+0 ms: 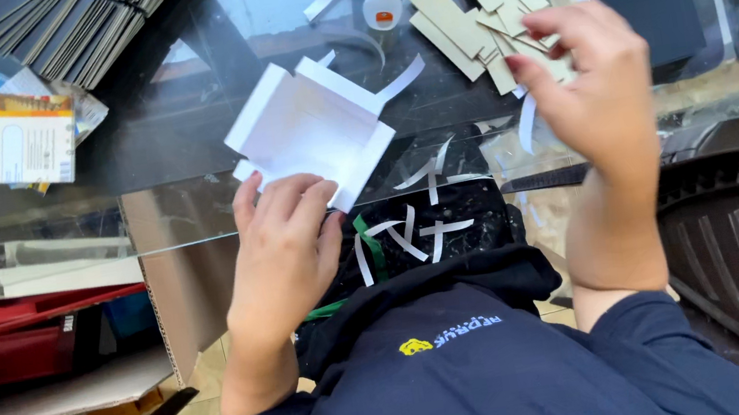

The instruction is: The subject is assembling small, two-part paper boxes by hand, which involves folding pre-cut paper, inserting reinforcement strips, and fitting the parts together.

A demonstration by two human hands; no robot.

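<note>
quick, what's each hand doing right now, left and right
Left hand: closed on the edge of the white folded box blank.
Right hand: fingers curled at the pile of tan card strips; grip cannot be told.

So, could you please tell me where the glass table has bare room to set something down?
Bare glass table lies between the leaflet stack and the white box under the left hand. It is crowded around the cardboard strips near the right hand.

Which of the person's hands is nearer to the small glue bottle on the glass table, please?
Right. The right hand hovers just right of the glue bottle, over the cardboard strips; the left hand holds the white box, farther below.
</note>
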